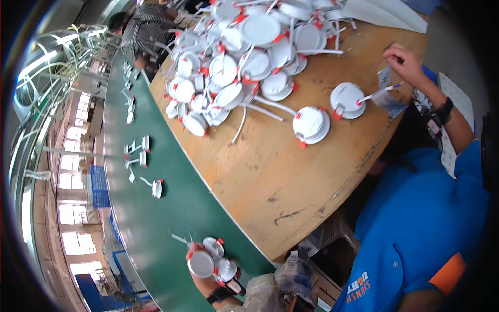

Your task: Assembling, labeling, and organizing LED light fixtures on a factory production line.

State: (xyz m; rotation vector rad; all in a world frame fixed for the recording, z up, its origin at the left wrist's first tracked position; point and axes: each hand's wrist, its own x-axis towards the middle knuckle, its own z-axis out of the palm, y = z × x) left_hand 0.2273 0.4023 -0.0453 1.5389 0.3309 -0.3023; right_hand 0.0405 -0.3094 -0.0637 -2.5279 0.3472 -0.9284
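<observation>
Just below the right hand [407, 63], elbow bent and fingers loosely curled, lies a clear packet [391, 102]. Round white lamps [201, 264] overlap the left hand [203, 284], hiding most fingers; either hand's grip cannot be told.

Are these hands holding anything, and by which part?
The left hand appears to hold a round white fitting by its rim; whether it also grips the two fittings beside it is unclear. I can't tell whether the right hand holds anything.
</observation>
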